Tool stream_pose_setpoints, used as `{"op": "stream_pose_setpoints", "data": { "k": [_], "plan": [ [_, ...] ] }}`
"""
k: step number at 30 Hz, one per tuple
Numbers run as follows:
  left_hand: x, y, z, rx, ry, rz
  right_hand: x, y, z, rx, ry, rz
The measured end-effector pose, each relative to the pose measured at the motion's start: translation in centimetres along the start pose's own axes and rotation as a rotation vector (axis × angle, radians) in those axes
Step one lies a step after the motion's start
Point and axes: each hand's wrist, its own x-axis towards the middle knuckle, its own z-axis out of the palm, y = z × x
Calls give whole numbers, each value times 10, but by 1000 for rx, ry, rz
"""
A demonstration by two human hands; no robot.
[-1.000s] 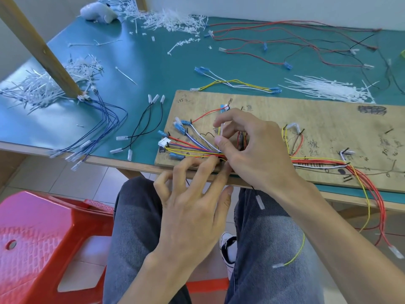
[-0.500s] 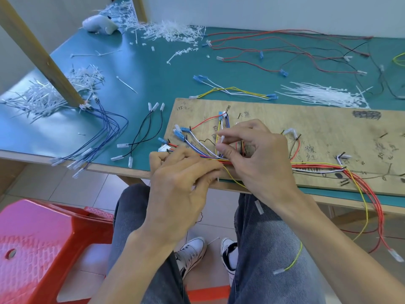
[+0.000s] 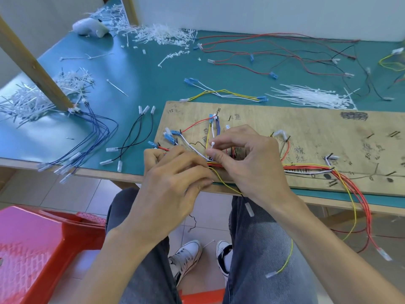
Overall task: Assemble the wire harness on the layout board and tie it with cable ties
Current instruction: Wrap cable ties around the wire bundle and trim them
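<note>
Harness (image 3: 306, 167), cable tie (image 3: 212, 145) in curled hands (image 3: 173, 185) (image 3: 249, 165)

The table top (image 3: 153, 80) is teal; the layout board (image 3: 306, 132) tan with black scribbles; its wires (image 3: 306, 168) red, yellow, white; cable ties (image 3: 311, 97) white; stool (image 3: 32, 249), lower left, red.

Both forearms come in from below, hands side by side and almost touching. Left hand (image 3: 175, 178) palm down, fingers curled over wire bundle (image 3: 306, 168). Right hand (image 3: 252, 165) thumb and index pinch cable tie (image 3: 212, 146), other fingers arched above.
</note>
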Motion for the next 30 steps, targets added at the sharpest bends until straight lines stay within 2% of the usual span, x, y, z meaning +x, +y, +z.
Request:
{"op": "stream_pose_setpoints", "data": {
  "k": [3, 6, 10, 30],
  "plan": [
    [3, 6, 1, -128, -16, -169, 1, 2, 0, 15, 7, 11],
    [8, 11, 1, -347, 39, -354, 0, 4, 0, 10, -2, -3],
    [21, 15, 0, -447, 78, -473, 0, 4, -1, -1, -2, -36],
    [28, 10, 0, -534, 9, -658, -3, 3, 0, -44, -4, -142]
  ]
}}
